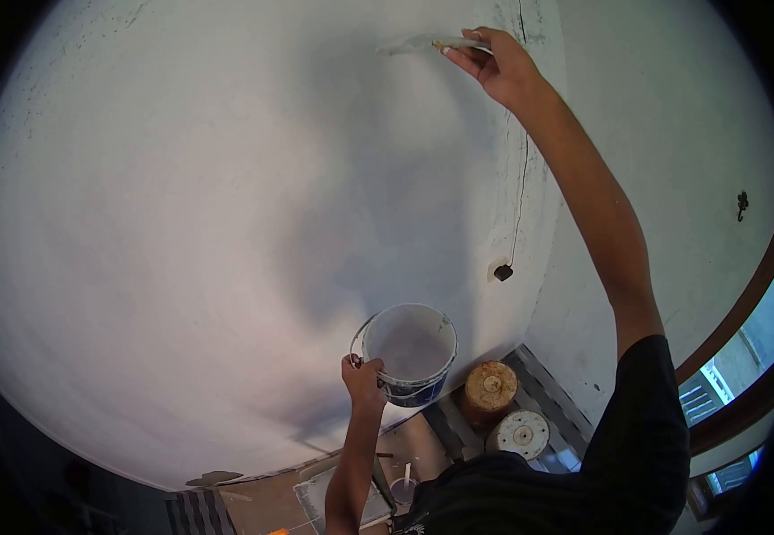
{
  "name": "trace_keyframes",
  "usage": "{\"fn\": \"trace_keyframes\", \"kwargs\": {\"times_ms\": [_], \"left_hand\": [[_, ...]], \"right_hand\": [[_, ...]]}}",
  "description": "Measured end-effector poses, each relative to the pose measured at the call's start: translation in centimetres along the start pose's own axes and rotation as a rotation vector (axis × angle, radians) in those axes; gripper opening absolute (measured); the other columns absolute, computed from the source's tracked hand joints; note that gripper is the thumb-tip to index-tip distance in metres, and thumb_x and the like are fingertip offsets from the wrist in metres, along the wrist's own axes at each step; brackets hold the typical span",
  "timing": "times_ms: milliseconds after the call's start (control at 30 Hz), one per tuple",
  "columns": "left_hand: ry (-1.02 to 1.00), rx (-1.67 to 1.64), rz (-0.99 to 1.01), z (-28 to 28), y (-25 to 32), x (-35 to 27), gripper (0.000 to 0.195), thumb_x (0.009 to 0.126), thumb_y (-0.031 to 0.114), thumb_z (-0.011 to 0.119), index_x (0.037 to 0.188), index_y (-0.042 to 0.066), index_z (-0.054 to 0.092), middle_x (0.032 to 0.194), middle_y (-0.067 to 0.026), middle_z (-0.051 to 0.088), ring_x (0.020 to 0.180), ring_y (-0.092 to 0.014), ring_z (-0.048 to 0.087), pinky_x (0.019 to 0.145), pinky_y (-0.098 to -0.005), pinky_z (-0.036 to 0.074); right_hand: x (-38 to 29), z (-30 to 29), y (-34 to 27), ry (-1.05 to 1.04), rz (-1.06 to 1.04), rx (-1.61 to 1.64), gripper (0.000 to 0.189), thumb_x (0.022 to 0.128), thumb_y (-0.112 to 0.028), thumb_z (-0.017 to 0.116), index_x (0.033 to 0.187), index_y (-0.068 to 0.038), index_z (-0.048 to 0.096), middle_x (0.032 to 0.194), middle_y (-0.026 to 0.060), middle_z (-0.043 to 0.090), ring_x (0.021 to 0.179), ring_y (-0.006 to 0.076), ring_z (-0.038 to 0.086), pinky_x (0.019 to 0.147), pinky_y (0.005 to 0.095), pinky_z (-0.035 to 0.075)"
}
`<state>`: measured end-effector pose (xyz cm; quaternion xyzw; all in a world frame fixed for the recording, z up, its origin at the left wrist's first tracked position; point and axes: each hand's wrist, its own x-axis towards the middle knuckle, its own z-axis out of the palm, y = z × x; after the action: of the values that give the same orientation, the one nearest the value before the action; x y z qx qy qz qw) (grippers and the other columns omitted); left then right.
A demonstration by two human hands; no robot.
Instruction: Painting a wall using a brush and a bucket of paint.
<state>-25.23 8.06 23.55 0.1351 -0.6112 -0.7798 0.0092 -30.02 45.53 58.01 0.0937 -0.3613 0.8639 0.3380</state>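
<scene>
My right hand (502,65) is raised high near the wall corner and grips a paintbrush (410,45). The brush lies nearly level, bristles towards the left, over the white wall (179,200); I cannot tell whether they touch it. Lower down, my left hand (364,382) holds a paint bucket (419,394) by its near left rim and wire handle. The bucket tilts so that its pale inside shows, with whitish paint or residue at the bottom. Its outside is dark blue with white smears.
A black plug (504,272) sits in a wall socket, its cable running up the cracked wall. Below stand a rusty round container (491,386) and a white-topped one (522,433). A small paint pot (403,491) with a stick lies low. A hook (742,206) hangs right.
</scene>
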Motion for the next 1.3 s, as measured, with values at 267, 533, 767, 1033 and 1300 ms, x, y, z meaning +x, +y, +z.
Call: {"fn": "trace_keyframes", "kwargs": {"times_ms": [267, 533, 767, 1033, 1300], "left_hand": [[0.015, 0.008, -0.020, 0.1, 1.0, -1.1, 0.046, 0.060, -0.014, 0.059, 0.086, 0.013, 0.033, 0.075, -0.0024, 0.042, 0.047, -0.009, 0.039, 0.037, -0.0246, 0.025], [0.000, 0.058, -0.017, -0.1, 1.1, -1.1, 0.044, 0.061, -0.013, 0.059, 0.085, 0.013, 0.034, 0.075, -0.0021, 0.041, 0.047, -0.010, 0.039, 0.038, -0.0252, 0.027], [-0.031, 0.124, -0.058, -0.5, 0.6, -0.3, 0.043, 0.061, -0.013, 0.058, 0.085, 0.013, 0.034, 0.074, -0.0020, 0.042, 0.045, -0.011, 0.038, 0.038, -0.0258, 0.027], [-0.030, 0.122, -0.031, 0.0, 0.0, 0.3, 0.038, 0.062, -0.010, 0.057, 0.086, 0.012, 0.036, 0.069, -0.0023, 0.042, 0.045, -0.011, 0.038, 0.039, -0.0250, 0.029], [-0.020, 0.108, -0.066, -1.0, -0.8, 0.5, 0.040, 0.061, -0.010, 0.057, 0.084, 0.014, 0.035, 0.069, -0.0022, 0.042, 0.046, -0.012, 0.039, 0.040, -0.0244, 0.027]], "right_hand": [[-9.0, -5.3, 4.1, -0.076, 0.205, -0.100, 0.031, 0.098, -0.006, 0.040, 0.124, 0.011, 0.044, 0.115, 0.0261, 0.057, 0.104, 0.0311, 0.063, 0.097, 0.0349, 0.054], [-28.8, -17.4, 17.3, -0.196, 0.605, -0.290, 0.009, 0.088, -0.008, 0.068, 0.089, -0.001, 0.061, 0.088, 0.0102, 0.066, 0.078, 0.0187, 0.069, 0.070, 0.0300, 0.062], [-24.9, -13.5, 13.7, -0.053, 0.504, -0.192, 0.006, 0.089, -0.005, 0.065, 0.092, -0.001, 0.061, 0.089, 0.0103, 0.067, 0.080, 0.0199, 0.069, 0.070, 0.0305, 0.061], [-29.4, -17.1, 17.9, -0.176, 0.531, -0.314, 0.007, 0.088, -0.005, 0.065, 0.092, 0.000, 0.061, 0.089, 0.0083, 0.066, 0.074, 0.0151, 0.068, 0.067, 0.0277, 0.060], [-29.7, -17.5, 17.4, -0.166, 0.608, -0.355, 0.006, 0.086, -0.005, 0.066, 0.086, -0.002, 0.061, 0.092, 0.0088, 0.066, 0.072, 0.0169, 0.068, 0.066, 0.0294, 0.061]]}}
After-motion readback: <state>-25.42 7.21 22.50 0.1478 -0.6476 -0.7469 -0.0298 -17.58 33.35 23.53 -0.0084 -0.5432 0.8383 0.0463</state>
